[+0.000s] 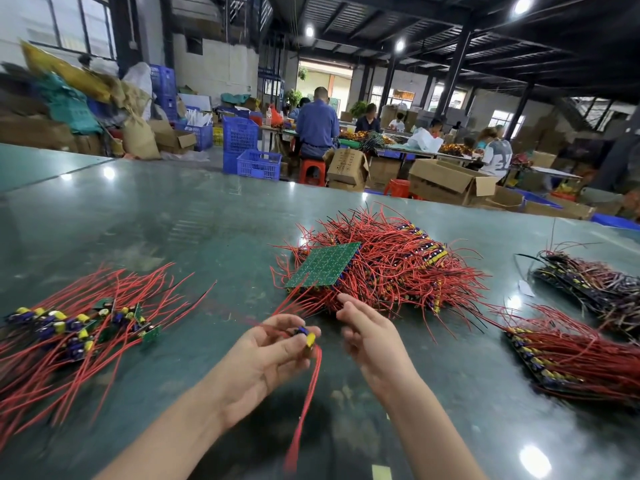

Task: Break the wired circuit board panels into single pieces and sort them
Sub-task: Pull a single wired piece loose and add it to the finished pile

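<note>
On the left of the worktop (173,209) lies the sorted pile of single boards (79,327), red leads fanned rightward. Left hand (266,355) pinches one separated board (306,336) between fingertips, leads trailing toward the near edge; the pile lies to its left, so the drop-off likely goes that way. Right hand (367,334) is empty, fingers loosely spread, the nearer hand to the unbroken panel stack (374,268) just beyond it. More panels (568,358) lie far right.
</note>
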Demonstrator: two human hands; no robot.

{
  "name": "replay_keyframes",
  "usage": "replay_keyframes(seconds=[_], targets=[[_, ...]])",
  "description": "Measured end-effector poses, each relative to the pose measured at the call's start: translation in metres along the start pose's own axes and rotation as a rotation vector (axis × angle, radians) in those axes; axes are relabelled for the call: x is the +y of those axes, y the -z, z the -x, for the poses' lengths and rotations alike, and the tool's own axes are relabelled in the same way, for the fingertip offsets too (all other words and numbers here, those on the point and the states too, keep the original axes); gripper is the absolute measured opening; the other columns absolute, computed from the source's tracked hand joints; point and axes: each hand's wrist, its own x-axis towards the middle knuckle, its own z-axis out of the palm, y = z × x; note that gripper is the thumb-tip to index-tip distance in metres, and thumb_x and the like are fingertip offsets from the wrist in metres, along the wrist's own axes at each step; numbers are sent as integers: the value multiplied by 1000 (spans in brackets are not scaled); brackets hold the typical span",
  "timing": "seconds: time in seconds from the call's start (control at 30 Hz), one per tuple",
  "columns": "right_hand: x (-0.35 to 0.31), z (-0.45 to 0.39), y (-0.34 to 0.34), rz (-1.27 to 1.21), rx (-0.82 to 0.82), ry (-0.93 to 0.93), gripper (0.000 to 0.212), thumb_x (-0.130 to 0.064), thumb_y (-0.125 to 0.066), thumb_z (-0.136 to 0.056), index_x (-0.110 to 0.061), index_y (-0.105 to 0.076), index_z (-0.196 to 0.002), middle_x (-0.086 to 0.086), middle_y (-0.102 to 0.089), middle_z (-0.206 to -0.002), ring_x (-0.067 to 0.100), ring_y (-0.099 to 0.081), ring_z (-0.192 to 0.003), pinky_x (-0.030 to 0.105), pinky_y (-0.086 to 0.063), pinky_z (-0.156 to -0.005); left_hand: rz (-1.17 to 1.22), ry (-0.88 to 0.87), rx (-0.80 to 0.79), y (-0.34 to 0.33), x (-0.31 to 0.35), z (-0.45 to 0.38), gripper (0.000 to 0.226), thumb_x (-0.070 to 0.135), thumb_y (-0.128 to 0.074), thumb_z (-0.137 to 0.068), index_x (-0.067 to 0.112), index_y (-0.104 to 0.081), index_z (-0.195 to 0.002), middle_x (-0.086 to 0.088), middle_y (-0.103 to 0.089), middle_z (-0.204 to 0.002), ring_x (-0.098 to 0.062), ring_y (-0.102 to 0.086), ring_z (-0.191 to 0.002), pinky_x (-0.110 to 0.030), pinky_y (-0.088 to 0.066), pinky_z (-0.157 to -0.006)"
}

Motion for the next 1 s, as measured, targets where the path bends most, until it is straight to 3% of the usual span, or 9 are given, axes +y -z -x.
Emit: replay_keyframes(seconds=[0.1, 0.23, 0.37, 0.5, 0.63, 0.77, 0.87, 1.0], targets=[[5, 6, -5, 304, -116, 139, 18, -6, -60, -90, -21, -70, -92, -14, -66, -66, -5, -53, -59, 9, -39, -57, 86, -129, 83, 0, 4, -2, 18, -5, -62, -65, 10, -69, -71, -13, -72, -83, -22, -71, -68, -24, -58, -58], [17, 15, -20, 467, -218, 290, 21, -13, -73, -81, -20, -70, -101, -10, -62, -71, 4, -53, -68, 18, -44, -68, 94, -198, 177, -1, 4, -3, 21, 7, -67, -61, 9, -58, -80, -10, -69, -71, -16, -69, -59, -22, -57, -53], [22, 19, -26, 417, -211, 413, 26, -19, -77, -78, -22, -70, -102, -7, -64, -75, 7, -54, -69, 27, -46, -71, 96, -230, 276, -2, 5, -5, 18, 13, -64, -66, 11, -57, -83, -4, -68, -64, -11, -67, -54, -19, -53, -47], [22, 19, -25, 402, -182, 454, 23, -34, -74, -72, -32, -72, -94, -13, -67, -78, 3, -54, -66, 22, -44, -67, 4, -219, 308, -1, 5, -4, 21, 19, -68, -65, 15, -57, -82, -2, -70, -66, -11, -66, -52, -19, -52, -47], [21, 21, -23, 413, -133, 554, 14, -14, -73, -80, -27, -75, -84, -7, -71, -85, 8, -64, -80, 28, -50, -72, -100, -231, 289, -3, -1, -1, 29, 20, -74, -59, 11, -59, -82, -5, -69, -70, -12, -64, -54, -23, -54, -54], [16, 19, -24, 259, -51, 468, 17, -3, -67, -84, -18, -72, -78, -6, -71, -75, 3, -57, -61, 19, -46, -61, -74, -285, 183, -4, -3, 0, 55, 19, -92, -42, 10, -64, -89, -5, -69, -79, -10, -66, -65, -20, -56, -60], [10, 15, -21, 97, -16, 405, 15, -1, -61, -88, -11, -68, -80, -7, -67, -70, 5, -50, -53, 16, -44, -56, 60, -240, 103, -6, -2, -1, 45, -6, -69, -60, 7, -63, -103, -9, -72, -90, -17, -71, -80, -24, -58, -68], [11, 16, -20, 79, -64, 406, 21, 2, -58, -88, -14, -68, -78, -8, -69, -74, 3, -52, -56, 15, -44, -57, 177, -11, 69, -5, 2, 0, 30, 14, -61, -74, 5, -65, -102, -14, -73, -94, -22, -72, -76, -28, -58, -58]])
